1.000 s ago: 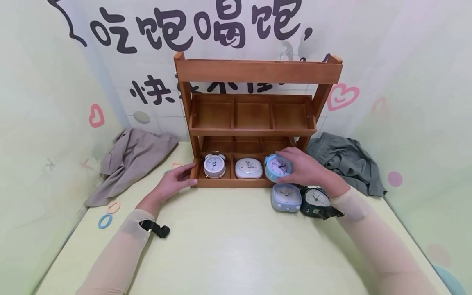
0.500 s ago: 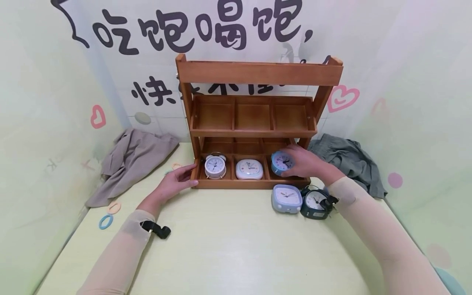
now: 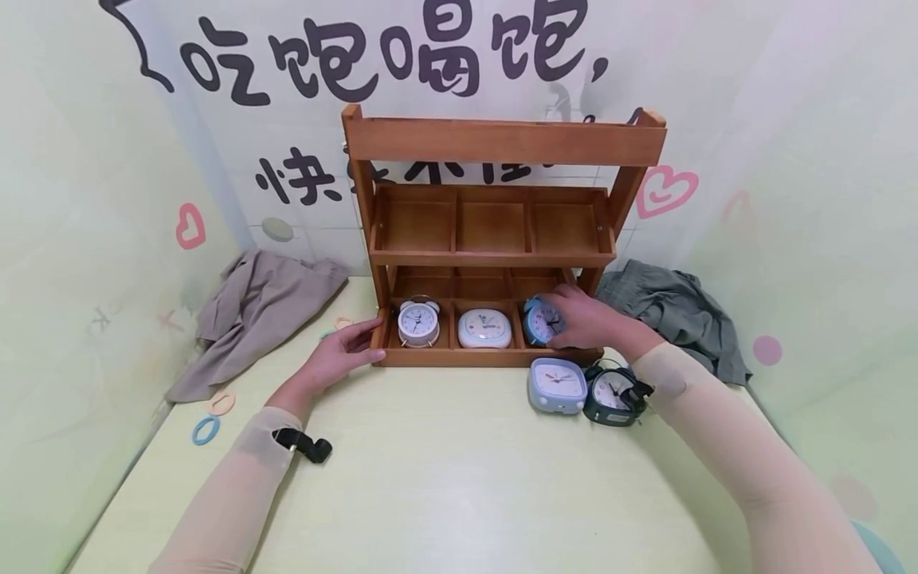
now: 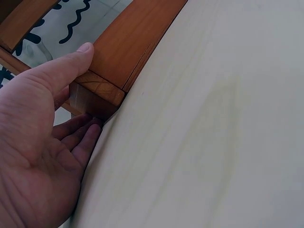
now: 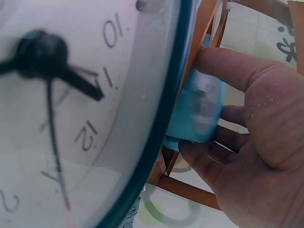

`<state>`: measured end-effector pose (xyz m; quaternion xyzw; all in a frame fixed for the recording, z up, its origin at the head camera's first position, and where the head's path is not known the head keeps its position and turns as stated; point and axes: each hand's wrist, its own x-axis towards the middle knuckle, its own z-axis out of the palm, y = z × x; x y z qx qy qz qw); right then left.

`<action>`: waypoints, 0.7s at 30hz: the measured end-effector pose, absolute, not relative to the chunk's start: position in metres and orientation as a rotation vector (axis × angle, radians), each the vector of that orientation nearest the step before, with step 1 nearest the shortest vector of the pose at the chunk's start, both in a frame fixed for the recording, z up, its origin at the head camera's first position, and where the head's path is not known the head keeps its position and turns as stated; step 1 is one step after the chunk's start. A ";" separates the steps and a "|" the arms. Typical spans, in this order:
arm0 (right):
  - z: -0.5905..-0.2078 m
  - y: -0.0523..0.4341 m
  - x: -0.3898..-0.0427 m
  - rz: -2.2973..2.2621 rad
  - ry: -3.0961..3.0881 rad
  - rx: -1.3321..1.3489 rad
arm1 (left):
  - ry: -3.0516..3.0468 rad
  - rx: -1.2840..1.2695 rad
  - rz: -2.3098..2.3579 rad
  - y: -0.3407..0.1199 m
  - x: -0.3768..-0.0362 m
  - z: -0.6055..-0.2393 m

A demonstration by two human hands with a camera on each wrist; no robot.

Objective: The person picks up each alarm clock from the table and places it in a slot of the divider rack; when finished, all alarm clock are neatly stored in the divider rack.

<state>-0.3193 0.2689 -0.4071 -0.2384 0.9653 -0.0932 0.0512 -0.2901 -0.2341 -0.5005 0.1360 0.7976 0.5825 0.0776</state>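
Head view: a person sat at a pale green surface (image 3: 445, 478) with a wooden shelf rack (image 3: 495, 239) at the back
Right hand (image 3: 584, 323): its grip was curled round a blue round clock (image 3: 538, 321)
Where the blue clock was: in the right slot of the bottom row of the rack, face to the front
Right wrist view: the fingers (image 5: 237, 71) wrapped the blue clock's back (image 5: 199, 107), and a big clock face (image 5: 71, 104) filled the near side of the picture
Left hand (image 3: 344, 351): flat and loose, with the thumb (image 4: 71, 59) on top of the rack's bottom left corner (image 4: 97, 92) and the fingers beside it; it held nothing
Other clocks in the row: a white clock with bells (image 3: 418, 321) in the left slot, a white square clock (image 3: 484, 328) in the middle slot
On the surface: a pale blue square clock (image 3: 557, 385) and a black clock (image 3: 611, 395), side by side just in front of the rack
What could go wrong: the blue clock might tip or roll if let go while it leaned; the sleeve (image 3: 674, 383) was right by the black clock and might knock it over
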 end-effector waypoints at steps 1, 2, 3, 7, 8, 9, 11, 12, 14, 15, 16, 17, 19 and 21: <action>-0.407 0.268 -0.319 -0.270 2.936 -0.719 | 2.388 0.407 1.747 -0.234 -0.290 -0.500; -0.407 0.268 -0.319 -0.260 2.935 -0.710 | 2.388 0.409 1.749 -0.234 -0.290 -0.500; -0.407 0.268 -0.319 -0.248 2.934 -0.705 | 2.388 0.409 1.750 -0.234 -0.290 -0.500; -0.407 0.267 -0.318 -0.245 2.925 -0.685 | 2.386 0.410 1.754 -0.234 -0.290 -0.499; -0.407 0.267 -0.318 -0.250 2.921 -0.682 | 2.388 0.410 1.751 -0.234 -0.290 -0.500; -0.406 0.267 -0.317 -0.257 2.917 -0.680 | 2.389 0.410 1.747 -0.234 -0.290 -0.500; -0.405 0.267 -0.316 -0.271 2.909 -0.681 | 2.386 0.410 1.746 -0.234 -0.290 -0.500; -0.404 0.268 -0.314 -0.276 2.908 -0.681 | 2.385 0.410 1.746 -0.234 -0.289 -0.500; -0.399 0.269 -0.310 -0.306 2.910 -0.684 | 2.386 0.411 1.745 -0.234 -0.289 -0.500; -0.396 0.270 -0.307 -0.324 2.912 -0.686 | 2.386 0.413 1.746 -0.234 -0.289 -0.500; -0.392 0.271 -0.304 -0.346 2.913 -0.686 | 2.388 0.414 1.745 -0.234 -0.289 -0.500; -0.388 0.272 -0.300 -0.370 2.914 -0.684 | 2.391 0.414 1.744 -0.234 -0.288 -0.499; -0.382 0.275 -0.293 -0.415 2.914 -0.675 | 2.404 0.418 1.735 -0.234 -0.288 -0.499; -0.378 0.279 -0.284 -0.446 2.909 -0.662 | 2.409 0.419 1.734 -0.234 -0.287 -0.499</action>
